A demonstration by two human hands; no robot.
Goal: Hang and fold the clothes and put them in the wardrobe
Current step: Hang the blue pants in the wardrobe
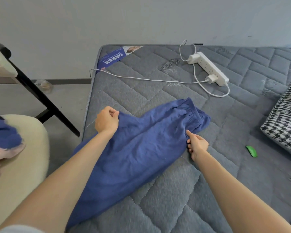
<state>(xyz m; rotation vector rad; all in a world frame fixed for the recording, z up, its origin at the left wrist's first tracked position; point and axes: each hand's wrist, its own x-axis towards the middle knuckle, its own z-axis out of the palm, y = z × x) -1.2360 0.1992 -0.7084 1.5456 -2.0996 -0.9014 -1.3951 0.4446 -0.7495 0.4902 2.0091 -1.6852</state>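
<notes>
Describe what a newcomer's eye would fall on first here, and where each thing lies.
The blue crinkled fabric trousers lie across the middle of the grey quilted mattress, the left hand gripping their left edge and the right hand pinching their right edge. Behind them sits a white plastic power strip; a black-and-white houndstooth cushion lies at the right edge.

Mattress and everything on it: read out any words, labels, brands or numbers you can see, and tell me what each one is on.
Blue label at the mattress corner: large white Chinese characters, seen upside down, apparently "和美居家具".
Same label: smaller print beside them, too small to read.
Power strip, green packet, blue trousers: no readable text.
</notes>
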